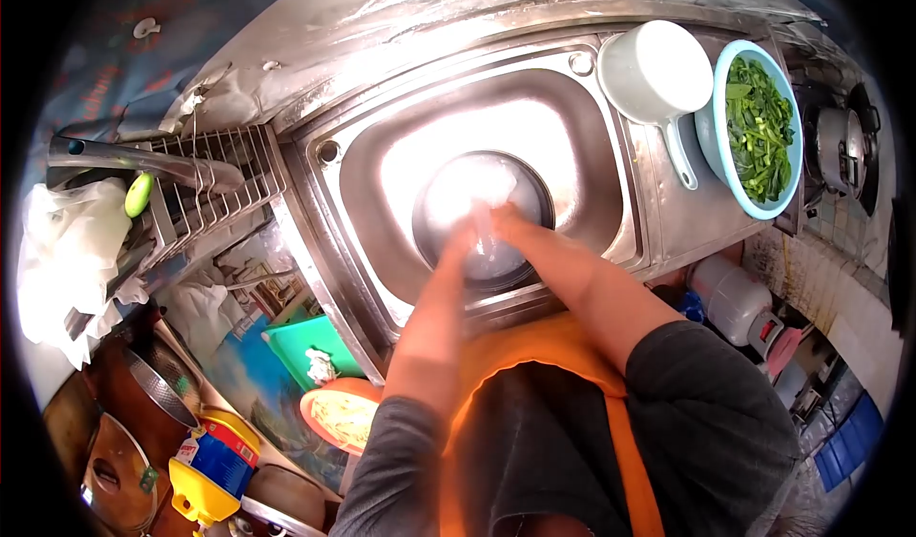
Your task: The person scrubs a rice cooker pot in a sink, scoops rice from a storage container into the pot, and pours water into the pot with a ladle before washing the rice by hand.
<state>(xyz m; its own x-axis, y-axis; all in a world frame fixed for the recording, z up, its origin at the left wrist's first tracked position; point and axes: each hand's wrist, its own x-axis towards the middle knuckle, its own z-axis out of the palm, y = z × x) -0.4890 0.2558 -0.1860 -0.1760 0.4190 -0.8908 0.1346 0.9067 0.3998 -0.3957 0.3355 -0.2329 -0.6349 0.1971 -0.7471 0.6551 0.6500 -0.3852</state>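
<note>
In the head view, a round dark-rimmed basin [546,198] with cloudy, whitish liquid [491,260] sits in the steel sink [372,194]. My left hand [462,237] and my right hand [508,220] are close together at the middle of the basin, over or in the liquid. Glare and motion blur smear the fingers of both. Whether either hand grips anything cannot be made out.
Right of the sink stand a white long-handled dipper [658,74] and a light-blue bowl [716,108] of chopped leafy greens [759,132]. A wire rack [224,194] is at the left. Below it are an orange plate [320,408] of pale pieces and a yellow jug [205,480].
</note>
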